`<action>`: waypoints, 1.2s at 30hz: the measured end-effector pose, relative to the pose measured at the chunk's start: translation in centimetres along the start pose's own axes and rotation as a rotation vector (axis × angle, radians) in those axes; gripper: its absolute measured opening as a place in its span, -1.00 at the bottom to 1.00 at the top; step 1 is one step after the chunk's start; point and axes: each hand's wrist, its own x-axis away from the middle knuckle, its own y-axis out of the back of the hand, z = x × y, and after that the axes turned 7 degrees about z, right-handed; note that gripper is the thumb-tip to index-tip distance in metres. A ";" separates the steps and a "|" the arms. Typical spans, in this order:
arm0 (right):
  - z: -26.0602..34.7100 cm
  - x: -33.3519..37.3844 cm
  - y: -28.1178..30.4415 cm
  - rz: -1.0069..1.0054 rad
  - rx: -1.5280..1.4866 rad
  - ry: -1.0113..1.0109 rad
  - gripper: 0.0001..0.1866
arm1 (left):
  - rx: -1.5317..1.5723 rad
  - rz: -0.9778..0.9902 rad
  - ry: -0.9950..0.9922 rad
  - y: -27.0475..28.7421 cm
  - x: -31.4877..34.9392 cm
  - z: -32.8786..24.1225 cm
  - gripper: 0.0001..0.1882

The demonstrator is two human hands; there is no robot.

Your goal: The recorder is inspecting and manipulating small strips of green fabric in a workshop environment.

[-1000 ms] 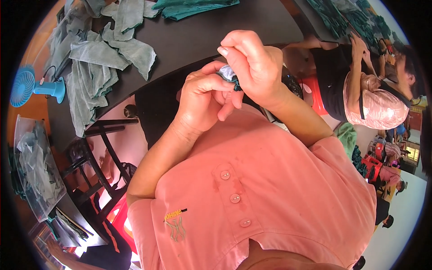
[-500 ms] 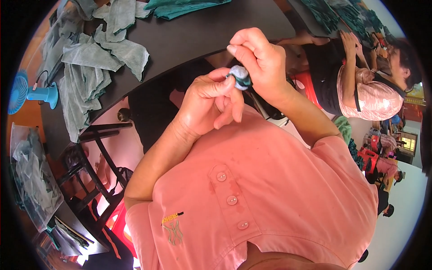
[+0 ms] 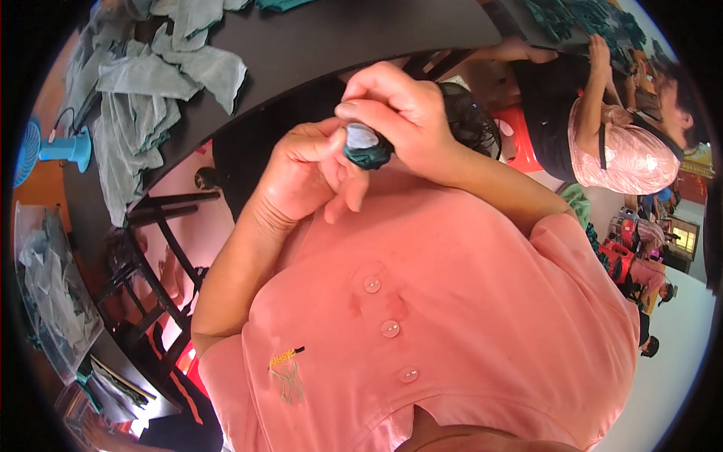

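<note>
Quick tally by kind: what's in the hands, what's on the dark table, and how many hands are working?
Small teal and grey cloth bundle, pinched between left hand and right hand: 1
Own hands: 2
Blue desk fan: 1
Heap of grey-green cloths, pieces overlapping, uncountable: 1
Total: 5

A dark curved table (image 3: 316, 45) spans the top. Grey-green cloth pieces (image 3: 143, 90) are heaped at eleven o'clock, and a small blue desk fan (image 3: 53, 147) stands at nine. Another person in a pink patterned top (image 3: 629, 154) sits at two o'clock.
</note>
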 end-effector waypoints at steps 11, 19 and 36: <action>1.7 -1.4 1.7 0.308 0.312 0.540 -0.75 | 0.058 -0.105 -0.023 0.6 1.4 0.4 -0.63; 0.2 0.3 1.3 0.174 0.366 0.464 -0.71 | 0.122 -0.137 0.005 0.8 1.0 1.3 -0.63; 0.2 0.4 0.7 0.052 -0.071 -0.079 -0.78 | -0.299 -0.586 -0.232 -1.2 -1.3 1.6 -0.82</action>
